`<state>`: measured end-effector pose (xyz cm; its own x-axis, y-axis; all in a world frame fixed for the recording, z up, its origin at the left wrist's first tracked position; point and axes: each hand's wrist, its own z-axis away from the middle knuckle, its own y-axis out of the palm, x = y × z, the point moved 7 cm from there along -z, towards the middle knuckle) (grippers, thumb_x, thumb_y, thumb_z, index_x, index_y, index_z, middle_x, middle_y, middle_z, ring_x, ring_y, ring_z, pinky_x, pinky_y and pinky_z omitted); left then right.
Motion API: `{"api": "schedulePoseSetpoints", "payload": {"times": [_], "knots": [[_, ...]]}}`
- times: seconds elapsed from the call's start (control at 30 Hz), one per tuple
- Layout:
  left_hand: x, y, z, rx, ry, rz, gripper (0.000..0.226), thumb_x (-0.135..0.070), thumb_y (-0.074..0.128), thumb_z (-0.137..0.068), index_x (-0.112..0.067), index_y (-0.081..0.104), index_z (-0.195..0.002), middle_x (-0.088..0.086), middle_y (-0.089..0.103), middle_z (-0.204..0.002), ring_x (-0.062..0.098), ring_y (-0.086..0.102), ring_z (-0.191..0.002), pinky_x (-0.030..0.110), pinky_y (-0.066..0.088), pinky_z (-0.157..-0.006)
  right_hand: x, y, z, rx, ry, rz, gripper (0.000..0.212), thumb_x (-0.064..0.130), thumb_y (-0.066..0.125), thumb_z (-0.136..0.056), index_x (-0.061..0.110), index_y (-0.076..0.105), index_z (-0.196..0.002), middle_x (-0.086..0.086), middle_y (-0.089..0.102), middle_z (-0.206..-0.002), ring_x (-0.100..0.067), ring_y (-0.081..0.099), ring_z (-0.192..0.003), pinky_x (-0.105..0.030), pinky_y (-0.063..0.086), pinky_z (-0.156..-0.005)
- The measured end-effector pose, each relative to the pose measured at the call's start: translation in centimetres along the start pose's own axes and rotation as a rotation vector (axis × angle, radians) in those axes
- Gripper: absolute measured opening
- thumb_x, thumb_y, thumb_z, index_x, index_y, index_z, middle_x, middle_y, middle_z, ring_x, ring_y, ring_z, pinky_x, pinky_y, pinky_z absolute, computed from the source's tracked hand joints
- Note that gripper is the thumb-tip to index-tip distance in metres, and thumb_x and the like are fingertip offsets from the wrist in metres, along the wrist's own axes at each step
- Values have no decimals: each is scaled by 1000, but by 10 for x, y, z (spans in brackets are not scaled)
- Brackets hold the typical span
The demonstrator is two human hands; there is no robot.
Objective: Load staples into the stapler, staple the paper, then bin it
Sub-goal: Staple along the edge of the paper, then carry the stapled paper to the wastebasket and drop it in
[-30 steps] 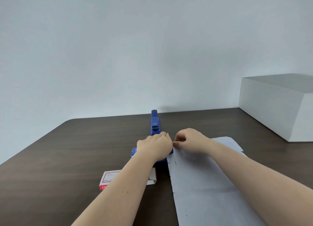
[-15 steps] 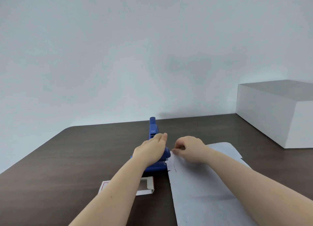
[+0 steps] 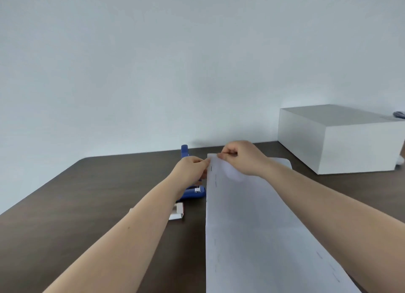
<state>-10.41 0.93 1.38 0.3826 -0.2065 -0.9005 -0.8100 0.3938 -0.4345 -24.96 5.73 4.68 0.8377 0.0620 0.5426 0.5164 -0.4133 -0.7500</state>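
A long white sheet of paper (image 3: 252,227) runs from the bottom edge up to my hands, its far end lifted off the table. Several staples mark its left edge. My right hand (image 3: 243,159) pinches the top left corner of the paper. My left hand (image 3: 190,170) pinches the paper's left edge just below that corner. The blue stapler (image 3: 194,193) lies on the table under and behind my left hand, partly hidden by it. A small red-and-white staple box (image 3: 177,213) lies open near my left forearm.
The dark brown table (image 3: 87,205) carries a large white box (image 3: 341,139) at the far right. A plain pale wall stands behind the table.
My left hand has come off the stapler and taken the paper's edge. Both hands have raised the paper's far end off the table.
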Motion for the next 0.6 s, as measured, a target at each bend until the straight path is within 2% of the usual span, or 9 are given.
{"api": "schedulePoseSetpoints", "payload": {"times": [0.07, 0.13, 0.23, 0.37, 0.47, 0.53, 0.6], "knots": [[-2, 3, 15, 29, 7, -40, 28, -35, 54, -92, -11, 69, -94, 1, 68, -82, 12, 64, -75, 21, 51, -62, 7, -6, 11, -1, -3, 5, 25, 36, 59, -90, 13, 67, -82, -6, 71, -90, -25, 63, -85, -44, 51, -83], [-3, 2, 28, 39, 29, -36, 20, -30, 58, -90, -14, 70, -86, 2, 69, -79, 13, 63, -75, 21, 48, -58, 12, -11, 21, 3, -7, 4, 26, 34, 59, -90, 11, 68, -84, -6, 71, -92, -26, 63, -87, -44, 51, -84], [-4, 1, 45, 55, 30, 5, 17, -26, 60, -90, -16, 69, -79, -1, 68, -70, 8, 61, -63, 16, 45, -48, 18, -14, 34, 5, -5, -5, 25, 34, 59, -90, 11, 68, -84, -6, 71, -92, -26, 63, -87, -42, 50, -83], [-10, 1, 64, 52, 31, 15, 20, -24, 60, -89, -18, 66, -71, -1, 66, -67, 11, 59, -61, 17, 42, -45, 25, -16, 48, 13, -8, -10, 20, 34, 58, -91, 17, 68, -87, 0, 71, -96, -21, 63, -91, -43, 51, -88], [-13, -1, 77, 24, 28, 15, 20, -22, 59, -90, -16, 65, -72, 1, 64, -65, 12, 58, -58, 18, 42, -46, 30, -22, 60, -25, 1, 37, 20, 38, 56, -91, 25, 66, -103, 4, 69, -105, -17, 59, -104, -43, 46, -96], [-18, -5, 86, -17, 43, 31, 20, -22, 57, -91, -15, 65, -74, 1, 63, -66, 12, 57, -57, 18, 42, -46, 35, -30, 69, -85, 12, 187, 30, 40, 54, -92, 28, 59, -118, 3, 62, -118, -19, 50, -117, -41, 42, -97], [-25, -10, 97, -77, 72, 64, 20, -22, 56, -91, -12, 66, -78, 0, 63, -67, 11, 56, -57, 19, 41, -47, 44, -36, 84, -122, 50, 222, 38, 40, 52, -92, 26, 52, -128, -1, 56, -125, -23, 48, -120, -41, 43, -96]]}}
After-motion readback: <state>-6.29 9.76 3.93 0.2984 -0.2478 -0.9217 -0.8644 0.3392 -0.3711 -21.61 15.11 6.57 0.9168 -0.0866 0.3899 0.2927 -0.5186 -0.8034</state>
